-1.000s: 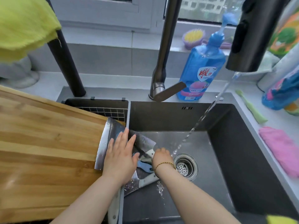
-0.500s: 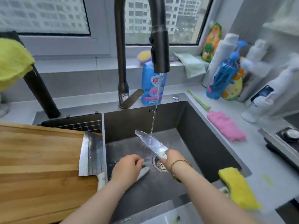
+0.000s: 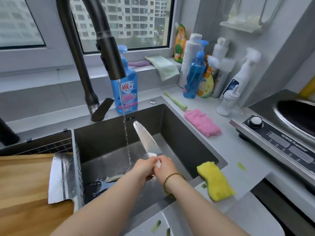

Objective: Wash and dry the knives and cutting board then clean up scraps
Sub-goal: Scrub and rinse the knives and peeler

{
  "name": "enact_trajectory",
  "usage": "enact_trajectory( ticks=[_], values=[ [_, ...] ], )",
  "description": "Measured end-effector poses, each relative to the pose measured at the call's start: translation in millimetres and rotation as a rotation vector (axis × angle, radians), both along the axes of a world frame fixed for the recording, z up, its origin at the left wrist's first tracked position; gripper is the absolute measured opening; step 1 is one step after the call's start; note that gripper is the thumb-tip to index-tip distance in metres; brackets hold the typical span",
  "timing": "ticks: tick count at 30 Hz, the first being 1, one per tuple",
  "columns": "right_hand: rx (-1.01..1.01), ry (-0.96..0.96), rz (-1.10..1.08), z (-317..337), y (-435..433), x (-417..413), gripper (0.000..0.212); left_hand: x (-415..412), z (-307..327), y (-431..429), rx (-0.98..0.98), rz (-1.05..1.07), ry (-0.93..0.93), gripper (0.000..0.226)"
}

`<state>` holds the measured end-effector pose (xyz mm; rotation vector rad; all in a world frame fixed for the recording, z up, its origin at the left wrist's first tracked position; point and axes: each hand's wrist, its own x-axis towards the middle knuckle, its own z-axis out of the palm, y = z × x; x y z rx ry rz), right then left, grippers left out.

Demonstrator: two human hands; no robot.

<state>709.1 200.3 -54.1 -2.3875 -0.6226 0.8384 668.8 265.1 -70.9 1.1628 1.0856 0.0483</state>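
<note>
Over the dark sink (image 3: 184, 133) I hold a white-handled knife (image 3: 146, 137), blade pointing up and away, just right of the running water stream (image 3: 126, 138). My left hand (image 3: 144, 166) and my right hand (image 3: 164, 165) both grip its white handle, touching each other. A cleaver (image 3: 62, 176) lies flat on the wooden cutting board (image 3: 25, 189) at the left, its blade by the sink edge. More knives (image 3: 104, 183) lie on the sink floor below my left forearm, partly hidden.
A black faucet (image 3: 109, 57) arches over the sink. Blue dish soap (image 3: 125, 92) stands behind it. A yellow sponge (image 3: 215, 180), pink cloth (image 3: 202, 122) and green brush (image 3: 175, 101) lie on the right counter near bottles and a stove (image 3: 276, 138). Green scraps (image 3: 241, 166) dot the counter.
My left hand has left the sink floor and joined my right on the knife handle. The knife has risen and shifted right, out of the water stream.
</note>
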Motion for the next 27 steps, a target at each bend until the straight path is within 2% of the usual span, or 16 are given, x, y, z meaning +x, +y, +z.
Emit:
enact_trajectory(
  ticks=[3, 5, 8, 11, 16, 20, 24, 27],
  values=[
    [0.000, -0.021, 0.126, 13, -18, 9, 0.033, 0, 0, 7, 0.022, 0.028, -0.003, 0.017],
    [0.014, -0.082, 0.119, 20, -36, 23, 0.035, -3, -2, 14, 0.049, 0.001, 0.021, 0.019],
    [0.014, -0.219, -0.043, 22, -66, 44, 0.040, -11, -5, 21, 0.009, -0.022, -0.006, 0.026],
    [-0.073, -0.311, -0.181, 23, -92, 56, 0.048, -17, -6, 21, -0.056, -0.042, -0.045, 0.029],
    [-0.363, -0.175, -0.219, 19, -118, 60, 0.082, -22, -5, 16, -0.065, -0.108, -0.079, 0.034],
    [-0.455, -0.182, -0.261, 12, -124, 58, 0.083, -28, 3, 11, -0.033, -0.152, -0.094, 0.032],
    [-0.461, -0.139, -0.307, 12, -123, 60, 0.086, -38, 12, 10, -0.003, -0.179, -0.100, 0.028],
    [-0.498, -0.153, -0.290, 16, -120, 59, 0.074, -45, 14, 13, 0.011, -0.189, -0.111, 0.030]
  ],
)
